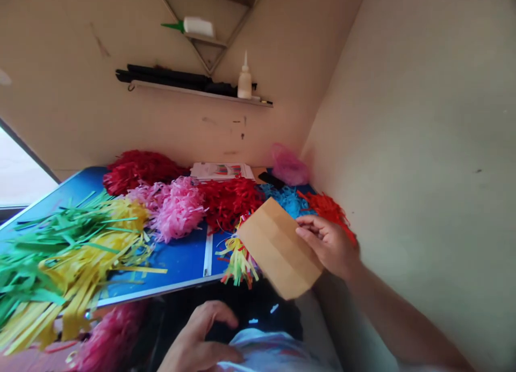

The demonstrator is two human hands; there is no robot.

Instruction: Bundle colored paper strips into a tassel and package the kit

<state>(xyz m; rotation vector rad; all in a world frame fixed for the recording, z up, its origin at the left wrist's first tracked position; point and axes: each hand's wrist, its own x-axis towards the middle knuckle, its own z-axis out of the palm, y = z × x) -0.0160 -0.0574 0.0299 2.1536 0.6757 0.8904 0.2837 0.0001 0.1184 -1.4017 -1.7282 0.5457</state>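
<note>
The tan paper [282,248] is slanting near the counter's [181,264] front edge, smooth, faintly creased, unshredded; the right hand [332,245] is pinching one side of it; the left hand [201,334] is curving wide beside the crinkled plastic [278,350], seemingly gripping nothing; beyond, fluffy pink [181,208] and red bundles [231,200] are looking finished; green [44,243] and yellow strips [92,259] are sprawling, seemingly less gathered.

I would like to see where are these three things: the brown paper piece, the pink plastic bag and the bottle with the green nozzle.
Brown paper piece [280,248]: head view, middle of its flat face.
Pink plastic bag [289,167]: head view, its crumpled side.
Bottle with the green nozzle [198,27]: head view, its white body.
</note>
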